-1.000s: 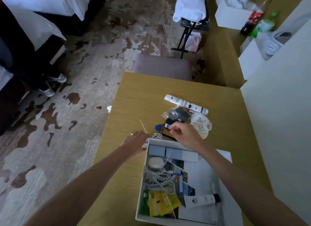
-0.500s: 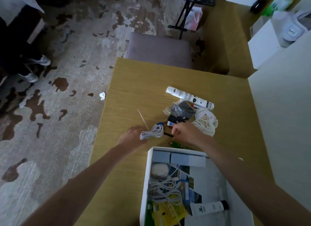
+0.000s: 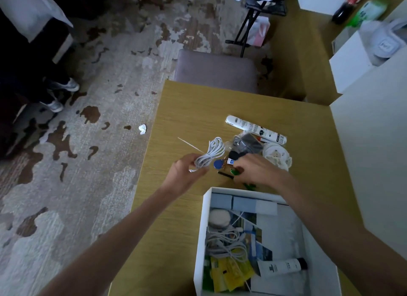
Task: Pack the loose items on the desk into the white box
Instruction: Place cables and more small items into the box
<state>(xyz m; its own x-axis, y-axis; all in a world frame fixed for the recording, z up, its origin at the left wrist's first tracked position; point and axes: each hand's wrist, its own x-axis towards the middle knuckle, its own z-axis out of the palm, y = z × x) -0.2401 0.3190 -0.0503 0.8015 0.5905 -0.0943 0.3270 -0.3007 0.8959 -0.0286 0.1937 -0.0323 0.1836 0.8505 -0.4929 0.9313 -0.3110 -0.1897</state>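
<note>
My left hand (image 3: 184, 174) grips a coiled white cable (image 3: 210, 152) and holds it just above the desk (image 3: 189, 110). My right hand (image 3: 257, 170) lies over a small pile beyond the white box (image 3: 201, 236), its fingers down by a blue key fob (image 3: 218, 164), a small green thing (image 3: 234, 171) and a black stick (image 3: 225, 175); whether it grips any of them is hidden. Further back lie a white tube (image 3: 255, 129), a dark plastic pouch (image 3: 247, 144) and a round white packet (image 3: 276, 155). The box holds cables, yellow sachets, a white tube and blue cartons.
A thin white stick (image 3: 190, 145) lies on the desk left of the pile. A grey stool (image 3: 217, 72) stands at the desk's far edge. A white wall (image 3: 372, 159) borders the desk on the right. Patterned carpet lies to the left.
My left hand closed on the coiled white cable and raised it off the desk. My right hand stayed over the pile by the key fob.
</note>
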